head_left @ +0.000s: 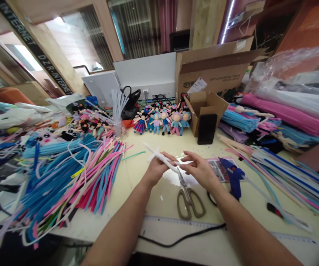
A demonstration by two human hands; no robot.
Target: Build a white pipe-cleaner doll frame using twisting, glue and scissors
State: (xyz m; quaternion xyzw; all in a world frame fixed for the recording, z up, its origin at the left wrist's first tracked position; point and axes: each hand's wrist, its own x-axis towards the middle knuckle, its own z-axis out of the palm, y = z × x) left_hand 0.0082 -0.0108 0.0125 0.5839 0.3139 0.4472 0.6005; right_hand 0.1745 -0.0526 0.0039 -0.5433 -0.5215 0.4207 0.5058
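Note:
A white fuzzy pipe-cleaner piece (163, 158), with a cross-shaped end pointing up and left, lies across my two hands above the table. My left hand (159, 170) is closed around its middle. At the lower end, the fingers of my right hand (199, 170) are bent close to the piece, thumb and fingertips near its tip; the contact there is too small to make out. Just below lie scissors (187, 199) with grey-brown handles, their blades pointing away from me and partly under the hands.
Bundles of coloured pipe cleaners (65, 177) cover the left side; more strips (292, 181) lie right. A blue glue gun (233, 177), a black phone (207, 129), small dolls (165, 120), cardboard boxes (214, 70), a ruler (176, 221) and a black cable (173, 244) surround the work area.

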